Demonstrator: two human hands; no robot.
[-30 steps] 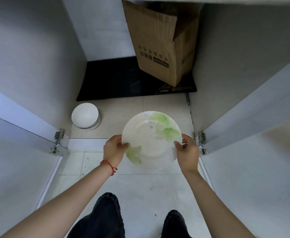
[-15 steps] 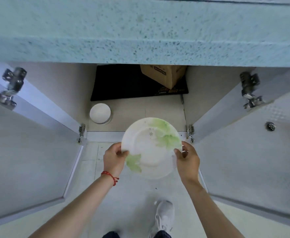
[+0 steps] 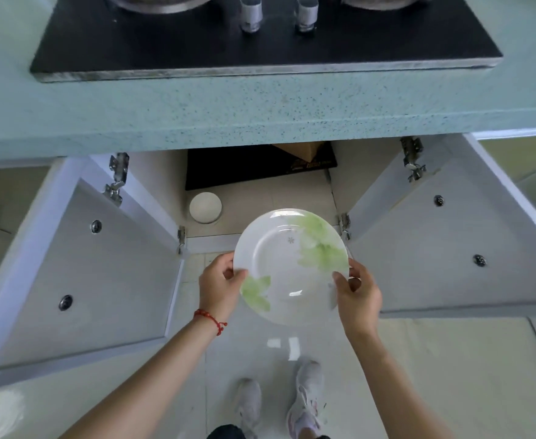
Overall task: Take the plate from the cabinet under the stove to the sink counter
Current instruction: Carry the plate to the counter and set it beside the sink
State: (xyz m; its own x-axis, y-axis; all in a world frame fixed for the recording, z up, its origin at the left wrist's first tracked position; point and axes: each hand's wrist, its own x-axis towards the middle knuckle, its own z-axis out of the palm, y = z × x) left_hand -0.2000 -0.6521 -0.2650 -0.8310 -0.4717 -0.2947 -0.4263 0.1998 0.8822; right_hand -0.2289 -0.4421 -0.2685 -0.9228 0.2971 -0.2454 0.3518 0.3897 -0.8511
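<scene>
A round white plate (image 3: 287,270) with green leaf prints is held flat in front of the open cabinet (image 3: 260,198) under the stove. My left hand (image 3: 219,285) grips its left rim, thumb on top. On the right rim sits my right hand (image 3: 357,294), thumb over the edge too. The plate hangs above the floor, outside the cabinet and below the counter edge.
The black stove (image 3: 260,42) lies on the speckled green counter (image 3: 260,115) above. Both cabinet doors (image 3: 79,274) (image 3: 444,248) stand wide open to either side. Inside are stacked white bowls (image 3: 205,207), a black mat (image 3: 244,169) and a cardboard box (image 3: 298,150). My shoes (image 3: 304,400) are on the pale floor.
The view has risen from inside the cabinet to above the counter, so the stove now shows. Both hands have kept hold of the plate and lifted it out and up.
</scene>
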